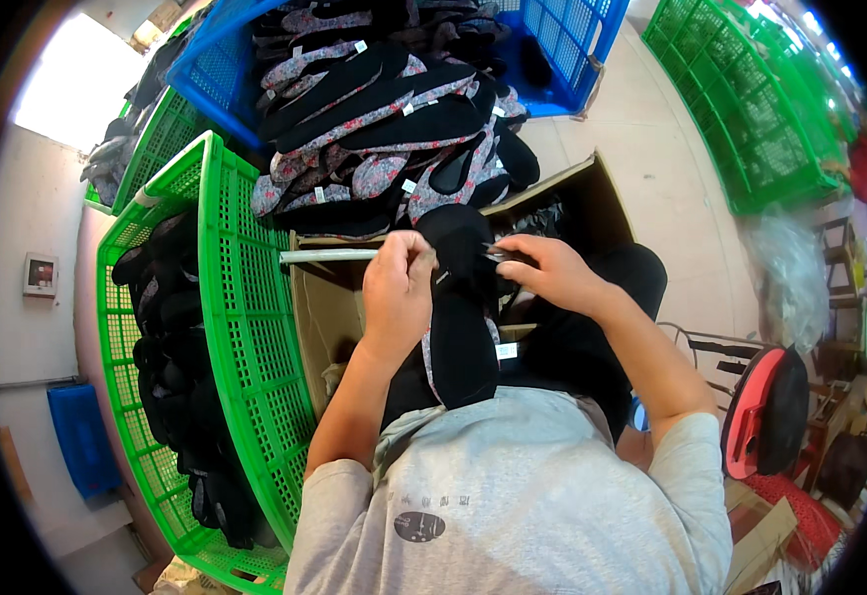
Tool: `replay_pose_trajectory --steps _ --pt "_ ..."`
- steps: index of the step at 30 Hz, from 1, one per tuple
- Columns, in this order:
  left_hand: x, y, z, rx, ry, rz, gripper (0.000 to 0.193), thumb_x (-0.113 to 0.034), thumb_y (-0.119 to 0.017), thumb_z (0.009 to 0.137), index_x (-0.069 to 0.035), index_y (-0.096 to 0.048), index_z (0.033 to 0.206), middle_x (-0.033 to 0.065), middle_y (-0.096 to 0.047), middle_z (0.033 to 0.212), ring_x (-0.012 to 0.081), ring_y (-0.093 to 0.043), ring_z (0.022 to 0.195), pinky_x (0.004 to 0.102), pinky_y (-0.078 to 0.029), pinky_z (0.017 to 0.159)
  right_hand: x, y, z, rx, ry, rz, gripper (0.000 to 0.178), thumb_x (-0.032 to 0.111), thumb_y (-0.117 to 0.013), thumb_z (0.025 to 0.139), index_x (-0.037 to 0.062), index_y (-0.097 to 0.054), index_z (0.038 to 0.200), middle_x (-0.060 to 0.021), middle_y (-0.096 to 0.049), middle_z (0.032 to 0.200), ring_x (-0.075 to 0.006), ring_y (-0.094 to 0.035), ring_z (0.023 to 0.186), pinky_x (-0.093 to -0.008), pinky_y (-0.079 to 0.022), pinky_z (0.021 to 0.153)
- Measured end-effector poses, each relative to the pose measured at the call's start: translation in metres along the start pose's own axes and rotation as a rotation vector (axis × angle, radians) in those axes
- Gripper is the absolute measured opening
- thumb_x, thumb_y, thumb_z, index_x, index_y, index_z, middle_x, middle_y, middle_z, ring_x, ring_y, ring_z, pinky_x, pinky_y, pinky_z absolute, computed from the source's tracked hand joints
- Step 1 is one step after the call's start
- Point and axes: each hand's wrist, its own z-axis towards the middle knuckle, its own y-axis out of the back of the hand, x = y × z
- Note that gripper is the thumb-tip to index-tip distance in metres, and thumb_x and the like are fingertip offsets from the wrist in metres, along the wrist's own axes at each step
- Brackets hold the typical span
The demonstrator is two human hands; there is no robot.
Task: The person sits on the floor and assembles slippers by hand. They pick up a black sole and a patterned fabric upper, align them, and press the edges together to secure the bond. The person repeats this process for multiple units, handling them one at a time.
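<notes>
Pinching left hand [401, 283]: fingertips closed at the left edge of the slipper [463, 347]; what they pinch, cannot tell.
Right hand [552, 273]: closed on a small metal tool [494, 254] by the slipper's right edge.
Slipper: between both hands.
Green crate [255, 327]: wall near, left of the left hand.
Tiled floor [671, 188]: wide gap, beyond the right hand.

Dark characters [433, 501] stood above an oval emblem [419, 527] on the grey shirt [562, 486]; the tag [507, 350] on the black slipper [463, 347] was illegibly small.
</notes>
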Motion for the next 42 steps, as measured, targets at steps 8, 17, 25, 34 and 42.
replay_pose_trajectory --steps 8,17,25,34,42 --pt "-0.044 -0.055 0.024 0.158 -0.612 0.137 0.022 0.006 -0.065 0.075 -0.005 -0.063 0.093 0.0095 -0.066 0.091 0.0314 -0.063 0.086 0.0382 -0.050 0.076 -0.032 -0.059 -0.083 0.081 -0.559 0.832 0.020 0.018 -0.071 0.092 0.0032 -0.059 0.095 -0.0034 -0.063 0.088 -0.0110 -0.062 0.075 -0.0250 -0.050 0.069" --pt "-0.016 -0.028 -0.012 0.396 -0.522 0.201 0.014 0.003 -0.069 0.072 -0.004 -0.070 0.084 0.0082 -0.070 0.087 0.0292 -0.066 0.082 0.0373 -0.053 0.072 -0.042 -0.093 -0.124 0.274 -0.344 0.849 0.033 0.017 -0.081 0.083 0.0068 -0.053 0.096 0.0018 -0.058 0.093 -0.0049 -0.052 0.083 -0.0228 -0.046 0.077" --pt "-0.020 0.024 -0.084 0.580 -0.388 0.329 0.031 -0.014 -0.087 0.055 -0.007 -0.071 0.082 0.0053 -0.066 0.087 0.0255 -0.062 0.084 0.0376 -0.048 0.076 -0.031 -0.108 -0.103 0.194 -0.314 0.810 0.034 0.008 -0.080 0.081 0.0085 -0.049 0.094 0.0027 -0.051 0.090 -0.0046 -0.050 0.079 -0.0220 -0.043 0.070" --pt "0.007 0.011 -0.098 0.349 -0.362 0.328 0.018 -0.003 -0.077 0.069 -0.006 -0.062 0.080 0.0060 -0.061 0.087 0.0254 -0.058 0.079 0.0376 -0.045 0.073 -0.019 -0.091 -0.069 -0.055 -0.378 1.012 0.026 0.006 -0.074 0.084 0.0094 -0.049 0.092 0.0060 -0.047 0.083 -0.0029 -0.044 0.075 -0.0197 -0.038 0.067" --pt "0.006 -0.004 -0.083 0.197 0.229 -0.334 0.011 -0.005 -0.061 0.097 -0.002 -0.051 0.094 0.0050 -0.058 0.084 0.0115 -0.054 0.074 0.0245 -0.046 0.069 -0.031 -0.061 -0.051 -0.148 -0.439 1.088 0.024 0.006 -0.072 0.085 0.0120 -0.049 0.091 0.0075 -0.046 0.076 -0.0004 -0.042 0.062 -0.0184 -0.031 0.053"
